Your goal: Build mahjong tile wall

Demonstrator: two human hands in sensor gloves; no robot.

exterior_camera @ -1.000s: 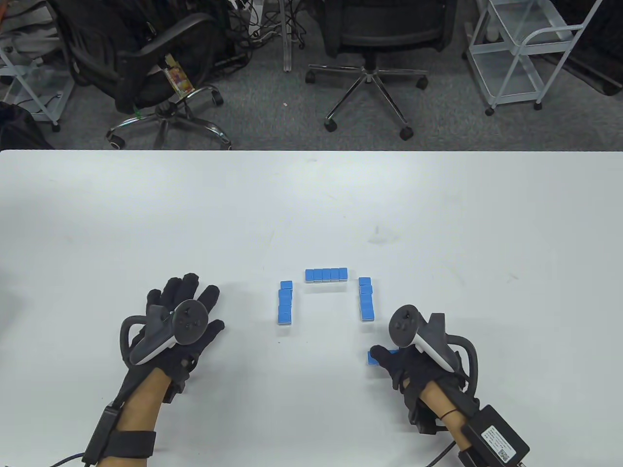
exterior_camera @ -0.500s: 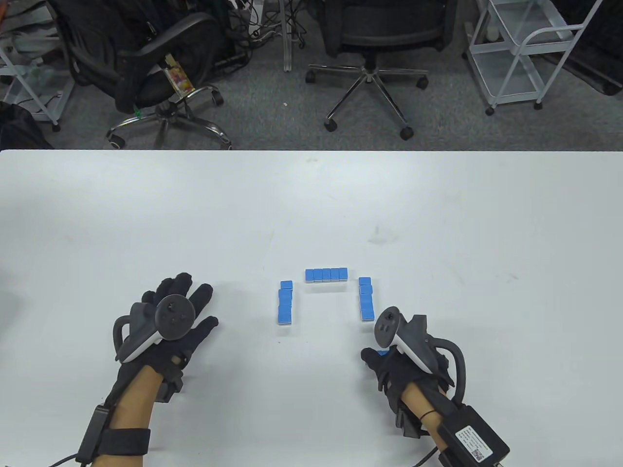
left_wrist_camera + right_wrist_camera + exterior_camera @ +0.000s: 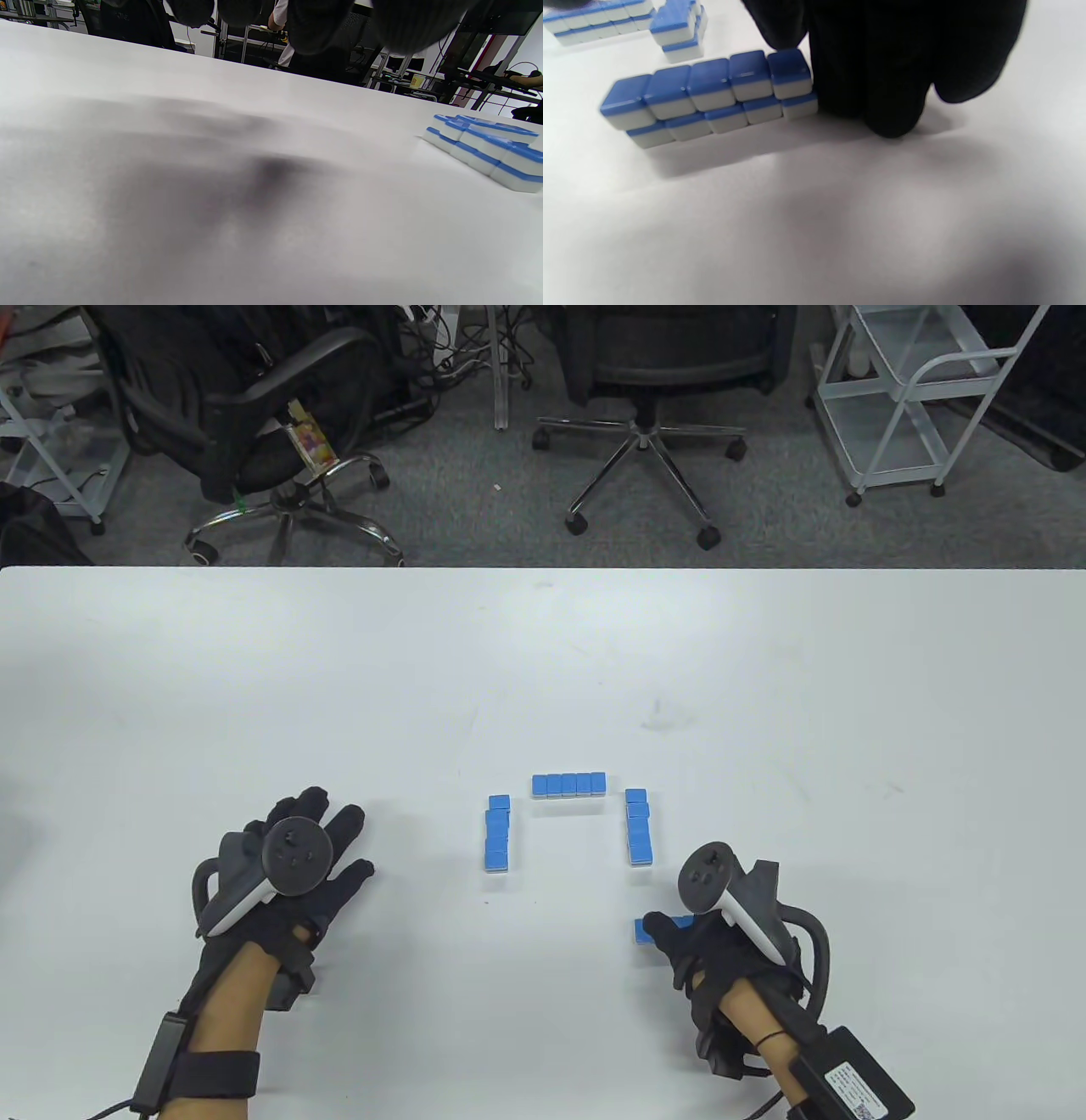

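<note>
Blue-backed mahjong tiles form three short walls in the table view: a far row (image 3: pixel 568 785), a left column (image 3: pixel 498 833) and a right column (image 3: pixel 638 827). A fourth, two-layer tile row (image 3: pixel 642 931) lies near me under my right hand (image 3: pixel 679 937). In the right wrist view this row (image 3: pixel 708 97) stretches left from my gloved fingers (image 3: pixel 882 84), which curl down against its right end, the thumb by its far side. My left hand (image 3: pixel 327 836) rests flat on the table left of the walls, fingers spread, holding nothing.
The white table (image 3: pixel 543 661) extends far beyond the tiles. Office chairs (image 3: pixel 645 381) and a white cart (image 3: pixel 916 398) stand on the floor past its far edge. In the left wrist view the left column (image 3: pixel 488 148) sits to the right of bare table.
My right hand shifted left with the near tile row, then back right, and the row's left end now shows slightly further left. My left hand drew a little left and towards me.
</note>
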